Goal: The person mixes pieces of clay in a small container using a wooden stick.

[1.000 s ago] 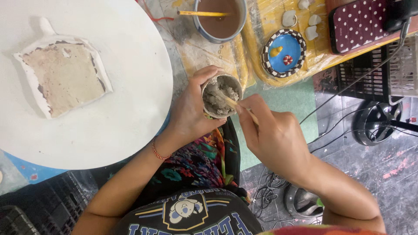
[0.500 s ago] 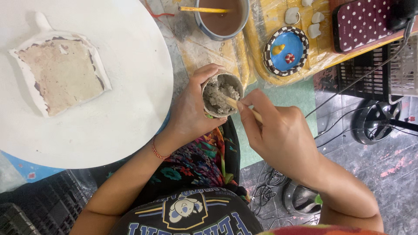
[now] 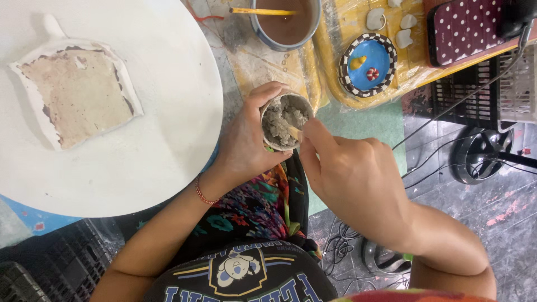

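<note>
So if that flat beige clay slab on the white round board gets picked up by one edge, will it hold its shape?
Probably not. The flat beige clay slab looks thin with ragged edges, so it would likely sag or tear. It may also cling to the white round board.

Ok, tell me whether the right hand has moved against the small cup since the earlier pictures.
Yes. The right hand has moved closer to the small cup held by the left hand: its fingertips now sit at the rim, with far less of the stick showing.
</note>
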